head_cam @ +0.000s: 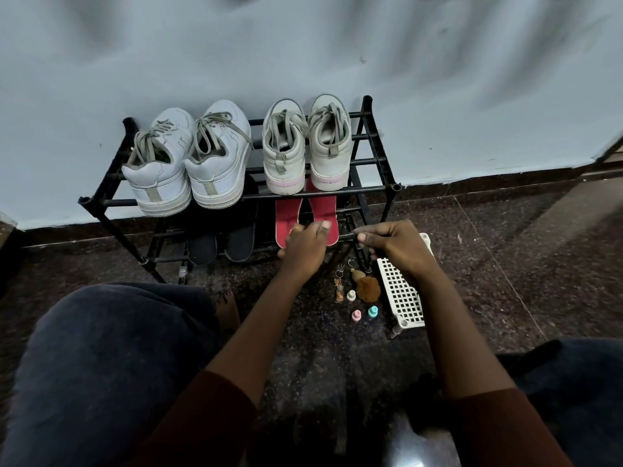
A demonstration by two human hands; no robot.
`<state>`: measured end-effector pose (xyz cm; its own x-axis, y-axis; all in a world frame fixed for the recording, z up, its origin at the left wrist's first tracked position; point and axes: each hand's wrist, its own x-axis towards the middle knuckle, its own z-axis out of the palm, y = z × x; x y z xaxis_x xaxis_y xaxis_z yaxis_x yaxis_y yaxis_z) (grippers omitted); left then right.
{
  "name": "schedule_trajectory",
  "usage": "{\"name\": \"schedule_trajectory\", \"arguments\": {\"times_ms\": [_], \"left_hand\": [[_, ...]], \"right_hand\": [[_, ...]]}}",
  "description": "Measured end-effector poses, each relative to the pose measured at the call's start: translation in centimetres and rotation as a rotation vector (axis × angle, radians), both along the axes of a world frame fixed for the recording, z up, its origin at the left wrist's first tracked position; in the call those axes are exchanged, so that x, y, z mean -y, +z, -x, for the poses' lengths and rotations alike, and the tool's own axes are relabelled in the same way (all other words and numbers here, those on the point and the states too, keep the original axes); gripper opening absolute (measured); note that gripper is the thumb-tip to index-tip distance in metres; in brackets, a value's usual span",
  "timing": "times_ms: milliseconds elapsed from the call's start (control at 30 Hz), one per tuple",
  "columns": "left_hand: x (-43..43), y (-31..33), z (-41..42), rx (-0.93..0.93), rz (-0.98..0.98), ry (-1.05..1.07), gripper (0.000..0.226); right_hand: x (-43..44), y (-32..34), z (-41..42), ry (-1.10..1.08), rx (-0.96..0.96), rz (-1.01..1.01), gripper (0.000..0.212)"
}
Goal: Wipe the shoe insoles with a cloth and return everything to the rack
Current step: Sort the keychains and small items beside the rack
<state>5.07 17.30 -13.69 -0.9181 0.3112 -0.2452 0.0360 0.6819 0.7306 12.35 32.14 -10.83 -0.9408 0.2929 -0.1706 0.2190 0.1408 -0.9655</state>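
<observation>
Now your left hand [305,246] grips the red insoles [287,214] with curled fingers on the rack's [373,136] lower shelf. Your right hand [394,246] curls its fingers beside the rack; whether they hold anything is unclear.

Home entryway or hallway corner: low black shoe rack [377,156] against pale blue painted wall [303,45], dark speckled stone floor [505,264], sneakers [188,163], keychains [357,281] on floor.
</observation>
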Motion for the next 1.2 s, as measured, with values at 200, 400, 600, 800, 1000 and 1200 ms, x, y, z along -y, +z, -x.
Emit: {"name": "schedule_trajectory", "arguments": {"times_ms": [200, 400, 600, 800, 1000, 1200], "left_hand": [[-1.9, -0.2, -1.6, 0.035, -0.086, -0.091, 0.051], [-1.6, -0.3, -1.1, 0.042, -0.136, -0.046, 0.052], [-0.7, -0.8, -0.3, 0.065, -0.243, -0.026, 0.044], [-0.8, 0.6, -0.2, 0.279, -0.691, 0.153, 0.042], [-1.6, 1.1, 0.0, 0.313, -0.774, 0.214, 0.050], [-1.9, 1.4, -0.7, 0.231, -0.803, 0.181, 0.058]], "right_hand": [[1.1, -0.1, 0.3, 0.051, 0.001, -0.054, 0.016], [0.3, 0.2, 0.0, -0.005, 0.016, 0.036, 0.012], [-0.3, 0.9, -0.2, -0.068, -0.019, 0.072, 0.010], [0.0, 2.3, 0.0, -0.004, -0.033, -0.232, 0.016], [0.9, 3.2, 0.2, 0.067, -0.021, -0.424, 0.018], [1.9, 3.7, 0.3, 0.094, -0.023, -0.402, 0.013]]}}
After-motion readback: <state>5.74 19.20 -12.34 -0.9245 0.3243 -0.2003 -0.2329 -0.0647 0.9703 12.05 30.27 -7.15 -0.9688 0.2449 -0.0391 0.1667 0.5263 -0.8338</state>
